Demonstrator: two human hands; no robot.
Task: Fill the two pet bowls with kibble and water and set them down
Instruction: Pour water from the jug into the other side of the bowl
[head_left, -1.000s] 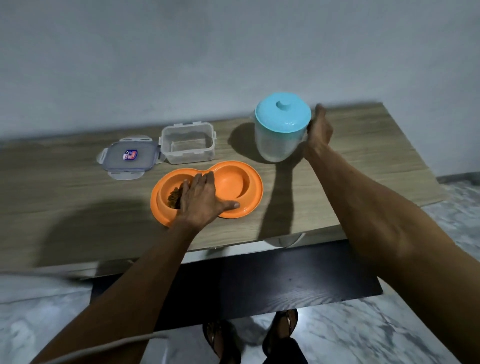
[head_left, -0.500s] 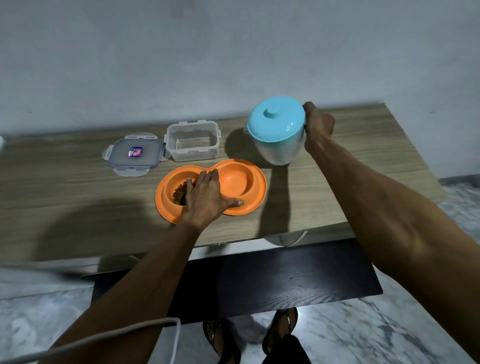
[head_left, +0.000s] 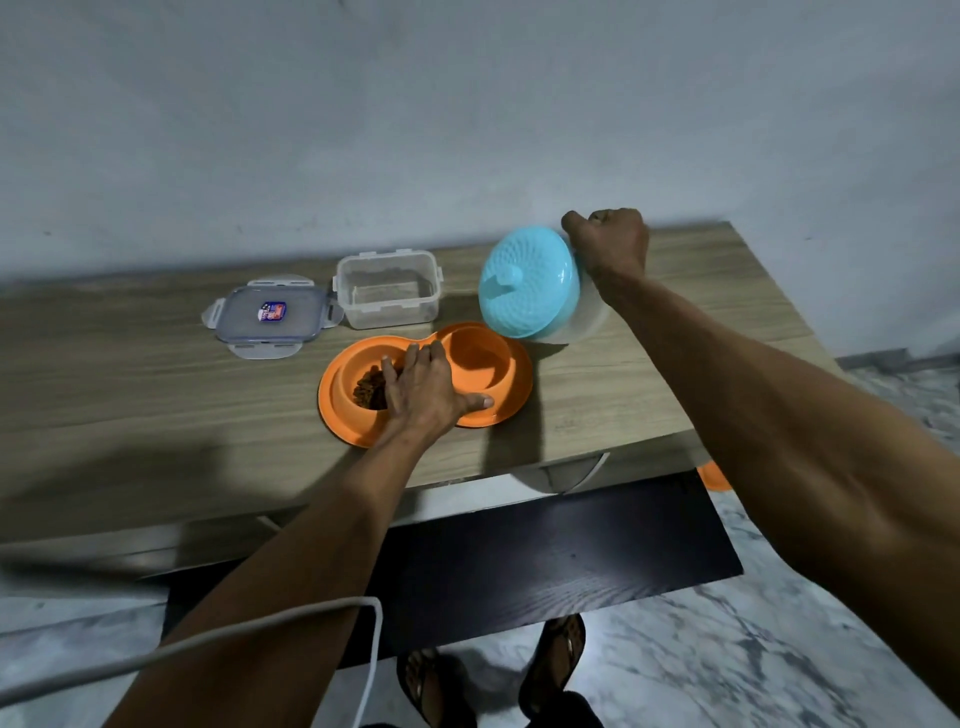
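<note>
Pale wood-grain bench (head_left: 130, 395), long, back edge against a grey wall (head_left: 467, 130); right end in view, left end out of frame. Heavy shadow across the front left of the top.

Lying flat on the top:
- Orange double bowl (head_left: 519, 384) near the front edge, about mid-bench. Brown kibble (head_left: 369, 392) heaped in the left well; right well's contents not readable.
- Behind the bowl, just apart from it: clear rectangular tub (head_left: 389, 314), open-topped, upright.
- Left of the tub, nearly touching it: grey see-through lid (head_left: 244, 327), flat, four clips splayed outward, small red-and-blue sticker (head_left: 271, 312) at centre.
</note>
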